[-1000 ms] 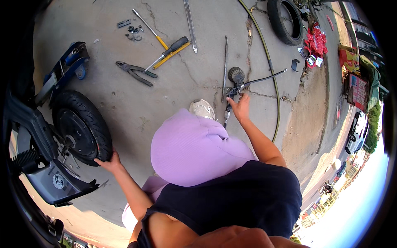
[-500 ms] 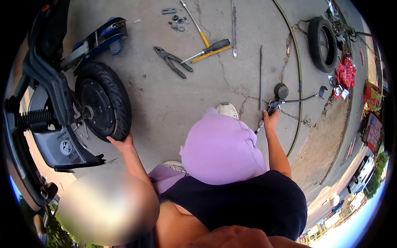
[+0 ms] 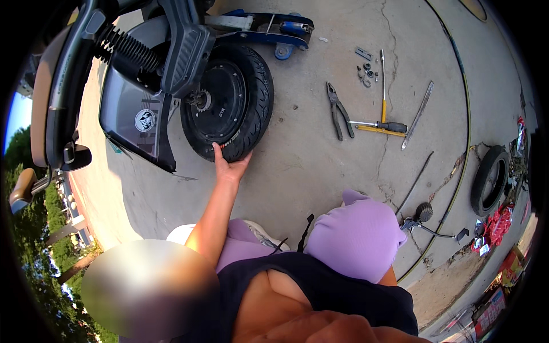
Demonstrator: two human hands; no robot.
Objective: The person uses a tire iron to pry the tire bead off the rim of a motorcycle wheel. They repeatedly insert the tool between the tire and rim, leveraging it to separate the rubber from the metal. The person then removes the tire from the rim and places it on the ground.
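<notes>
Behind the purple knee (image 3: 357,240), right hand, probably hidden.

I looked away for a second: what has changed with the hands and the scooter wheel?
The left hand stays pressed on the black rubber scooter tyre. The right hand, earlier reaching to the small metal tool with a round head, is now hidden behind the knee. The tools on the concrete lie unmoved.

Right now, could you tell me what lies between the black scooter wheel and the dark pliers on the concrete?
Only bare, cracked concrete between wheel and pliers, in the head view.
</notes>
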